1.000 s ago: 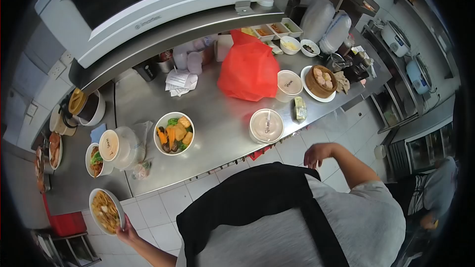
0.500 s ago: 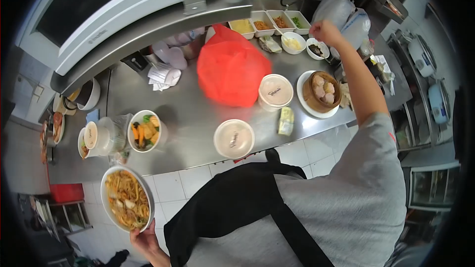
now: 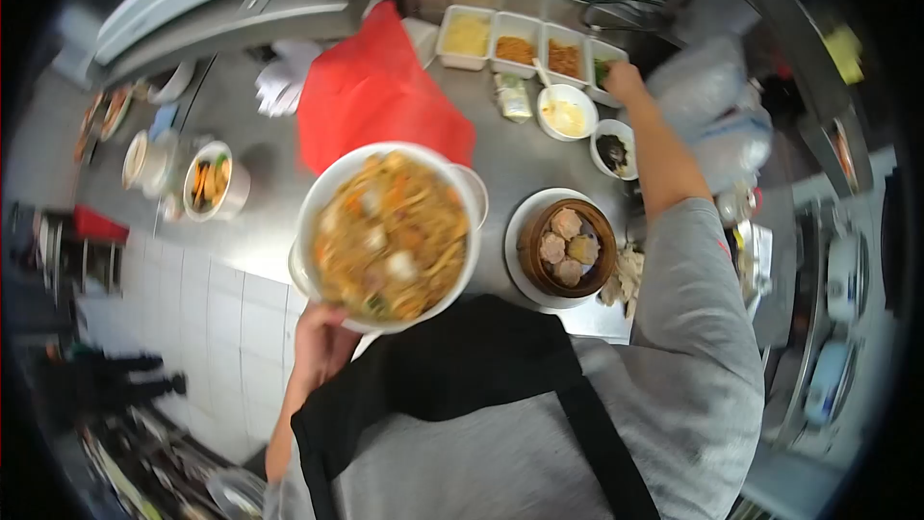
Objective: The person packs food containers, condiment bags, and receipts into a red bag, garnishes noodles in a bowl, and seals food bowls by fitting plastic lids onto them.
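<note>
My left hand (image 3: 325,342) grips the near edge of a white bowl (image 3: 308,223), held up in front of my apron. Fried noodles (image 3: 385,241) with vegetables and pale chunks fill it. At the back right, my right hand (image 3: 624,82) reaches down to a small white container (image 3: 594,94) of chopped greens (image 3: 603,69). Its fingers look pinched together at the greens; whether they hold any is hidden. Beside that container stand tubs of orange-brown toppings (image 3: 565,59) and a pale yellow one (image 3: 467,37).
A bamboo steamer (image 3: 608,248) of dumplings sits on a white plate (image 3: 515,265). Nearby are a bowl with a spoon (image 3: 566,117), a dark-filled bowl (image 3: 614,149) and a red bag (image 3: 361,96). A vegetable tub (image 3: 217,185) stands left. Lidded tubs are partly hidden behind the noodles.
The noodle bowl has moved from the far left, up and right, to in front of my body. My right hand has gone from above the toppings down to the greens. The view has shifted.
</note>
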